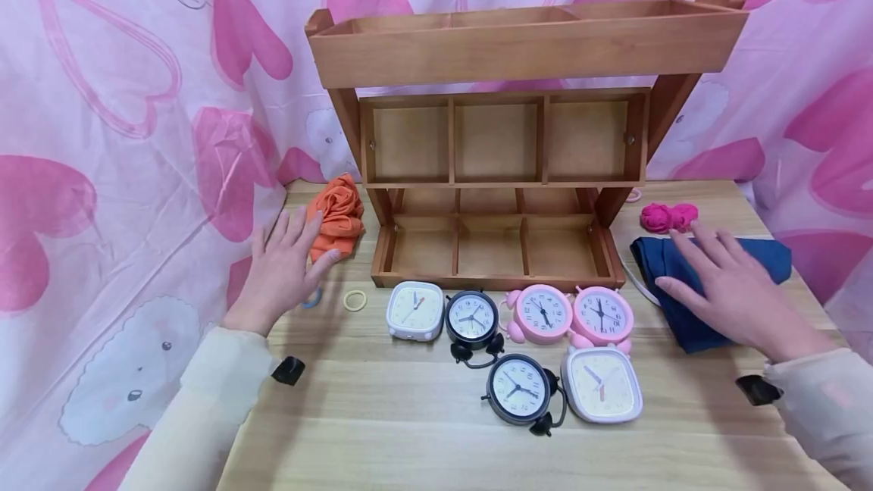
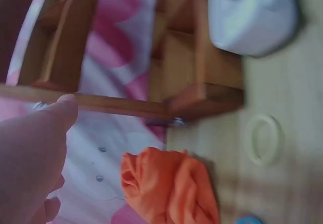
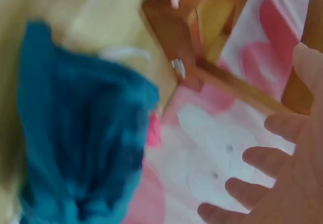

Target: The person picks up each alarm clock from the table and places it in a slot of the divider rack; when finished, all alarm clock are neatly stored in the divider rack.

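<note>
My left hand hovers with spread fingers beside a crumpled orange cloth; nothing is in it. On the other side, my right hand is likewise spread and holds nothing, overlapping a folded dark blue cloth in the head view. Between them, several small clocks lie face up: a white clock, a black alarm clock, two pink alarm clocks, a second black alarm clock and a pale lilac-white clock. The right wrist view shows the blue cloth left of the fingers.
A three-tier wooden shelf with compartments stands behind the clocks. Left of them lie a cream ring and a blue ring. A bright pink bundle sits behind the blue cloth. A heart-patterned curtain encloses the table.
</note>
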### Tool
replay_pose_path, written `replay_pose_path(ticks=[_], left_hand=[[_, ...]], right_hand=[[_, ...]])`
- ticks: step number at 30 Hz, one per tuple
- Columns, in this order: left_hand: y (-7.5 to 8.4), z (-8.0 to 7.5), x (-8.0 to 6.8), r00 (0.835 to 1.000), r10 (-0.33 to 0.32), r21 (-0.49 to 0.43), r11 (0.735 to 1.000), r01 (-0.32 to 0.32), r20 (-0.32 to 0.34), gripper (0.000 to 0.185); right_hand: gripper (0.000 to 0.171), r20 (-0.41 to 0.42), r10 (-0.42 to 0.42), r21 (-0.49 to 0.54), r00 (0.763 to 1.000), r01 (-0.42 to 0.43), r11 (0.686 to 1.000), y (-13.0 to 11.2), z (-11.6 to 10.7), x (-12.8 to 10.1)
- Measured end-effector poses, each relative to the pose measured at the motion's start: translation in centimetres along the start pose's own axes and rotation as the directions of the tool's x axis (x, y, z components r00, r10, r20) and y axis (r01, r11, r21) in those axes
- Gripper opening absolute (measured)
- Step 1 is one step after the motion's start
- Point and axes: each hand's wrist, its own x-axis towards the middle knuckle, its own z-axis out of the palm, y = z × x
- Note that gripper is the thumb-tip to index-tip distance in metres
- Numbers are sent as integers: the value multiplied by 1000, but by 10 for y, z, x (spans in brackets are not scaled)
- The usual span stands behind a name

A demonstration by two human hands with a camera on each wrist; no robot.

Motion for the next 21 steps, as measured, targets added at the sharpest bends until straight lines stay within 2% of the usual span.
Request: replay_pose_path(ticks=[3, 6, 7, 10, 14, 19, 21], left_hand=[[-2, -2, 11, 999, -26, -90, 996, 24, -22, 75], [-3, -3, 27, 998, -42, -214, 976, 31, -48, 73], [-2, -2, 33, 998, -52, -273, 961, 39, -42, 73], [2, -2, 52, 995, -100, -446, 891, 82, -17, 72], [13, 0, 72, 985, -174, -624, 769, 143, 12, 71], [30, -5, 89, 983, -185, -767, 633, 103, -21, 72], [38, -11, 91, 984, -178, -792, 604, 84, -32, 71]], right_hand=[[83, -48, -53, 18, 997, 54, 998, -13, 13, -4], [86, -18, -41, 56, 999, 42, 998, -30, 27, -8], [89, 10, -28, 70, 1000, 28, 997, -35, 31, -9], [100, 116, 35, 116, 993, -49, 992, -45, 41, -11], [115, 218, 81, 159, 973, -117, 980, -50, 52, -10], [114, 264, 77, 197, 961, -132, 972, -49, 61, -9], [110, 274, 70, 211, 959, -131, 969, -49, 63, -8]])
